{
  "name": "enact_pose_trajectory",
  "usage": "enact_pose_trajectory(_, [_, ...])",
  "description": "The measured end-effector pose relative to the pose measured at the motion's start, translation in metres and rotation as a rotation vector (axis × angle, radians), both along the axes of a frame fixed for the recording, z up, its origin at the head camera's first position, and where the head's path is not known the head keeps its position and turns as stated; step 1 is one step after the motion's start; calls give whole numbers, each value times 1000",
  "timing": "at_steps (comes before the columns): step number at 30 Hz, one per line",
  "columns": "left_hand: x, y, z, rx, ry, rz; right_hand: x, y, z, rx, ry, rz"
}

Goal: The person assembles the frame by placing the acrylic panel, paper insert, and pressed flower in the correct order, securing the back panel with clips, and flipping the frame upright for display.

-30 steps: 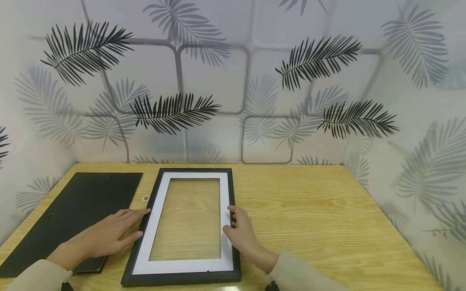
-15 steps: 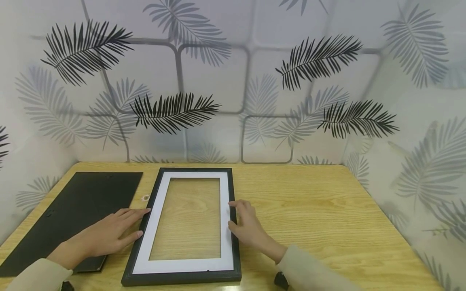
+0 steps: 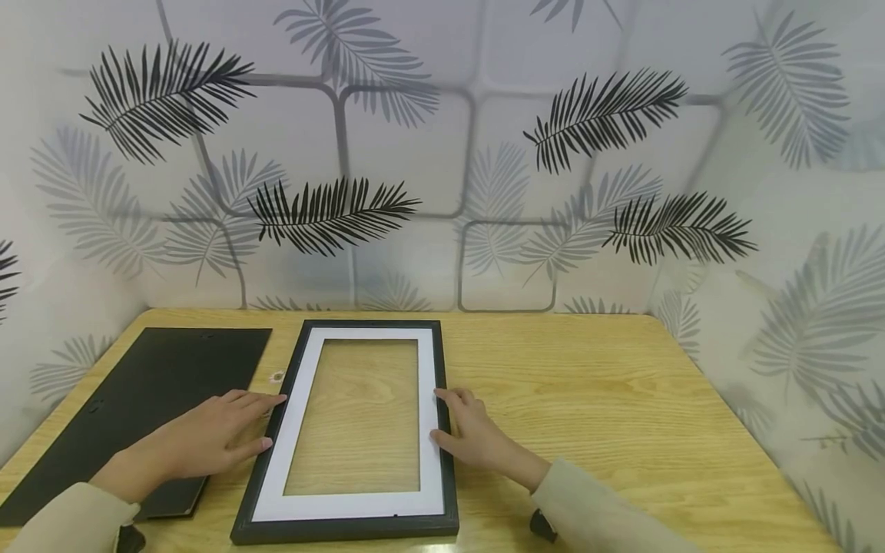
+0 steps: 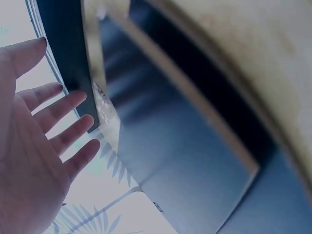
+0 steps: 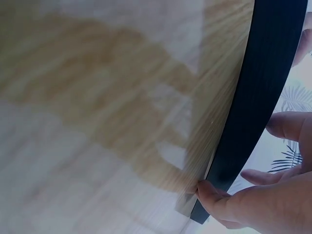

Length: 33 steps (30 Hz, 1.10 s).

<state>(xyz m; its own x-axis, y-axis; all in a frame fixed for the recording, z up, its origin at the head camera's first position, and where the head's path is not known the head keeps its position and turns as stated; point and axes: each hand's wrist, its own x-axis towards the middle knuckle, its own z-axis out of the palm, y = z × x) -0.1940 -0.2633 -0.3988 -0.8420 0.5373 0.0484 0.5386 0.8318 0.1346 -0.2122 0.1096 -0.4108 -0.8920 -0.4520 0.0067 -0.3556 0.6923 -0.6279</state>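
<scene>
A black picture frame (image 3: 346, 528) lies on the wooden table, with a white mat (image 3: 346, 505) inside it. Wood grain shows through the mat's rectangular opening. My left hand (image 3: 190, 442) lies at the frame's left side, its fingertips and thumb touching the black edge; in the left wrist view its fingers are spread and relaxed. On the opposite side, my right hand (image 3: 480, 434) rests its index fingertip and thumb on the right border. The right wrist view has those fingertips against the frame's dark side (image 5: 253, 78).
A black backing board (image 3: 173, 376) lies left of the frame, partly under my left forearm. Between them is a small flower-like thing (image 3: 276, 376). The wooden table (image 3: 588, 384) extends to the right, and a leaf-patterned wall covering (image 3: 415, 153) stands behind it.
My right hand has shifted slightly outward to the right along the frame's border, its fingers lifting and coming back onto it. The left hand and the frame stay nearly in place.
</scene>
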Motion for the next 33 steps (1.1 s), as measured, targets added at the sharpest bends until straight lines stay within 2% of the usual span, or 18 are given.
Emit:
enact_pose_trajectory(4, [-6,-2,3,16,40,-7,0,2,-1,29,-11,20])
enact_pose_trajectory(9, [-17,-5,6,5,159,17,-1,3,-2,43,-19,24])
enact_pose_trajectory(13, [-25,-9,5,-14,237,29,-1,3,-1,52,-20,30])
enact_pose_trajectory(16, [-29,-12,3,-14,268,29,-1,3,-1,57,-21,39])
enact_pose_trajectory(19, [-32,-14,-1,-10,272,38,-1,3,-2,59,-22,44])
enact_pose_trajectory(27, [-37,-15,-9,11,203,52,-1,2,0,52,-26,46])
enact_pose_trajectory(33, [-40,-14,-13,1,199,49,-1,1,0,57,-14,55])
